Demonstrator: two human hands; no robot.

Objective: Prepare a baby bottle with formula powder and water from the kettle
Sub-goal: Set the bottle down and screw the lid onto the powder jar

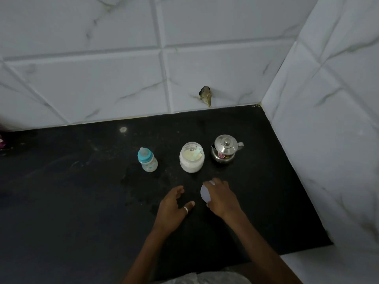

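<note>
Three items stand in a row on the black counter (71,191). A small baby bottle (147,159) with a teal collar and teat is on the left, capped and upright. In the middle is an uncovered glass jar (192,157) of white formula powder with a scoop inside. A lidded steel kettle (224,149) stands on the right. In front of the jar, my right hand (222,196) grips a round white lid (205,194) just above the counter. My left hand (174,206), wearing a ring, hovers beside it with fingers spread and nothing in it.
White marbled tiles form the back wall (102,83) and the right side wall (332,119), which meet in a corner behind the kettle. A chipped hole (205,95) marks the back wall. A pink object (1,142) peeks in at the left edge.
</note>
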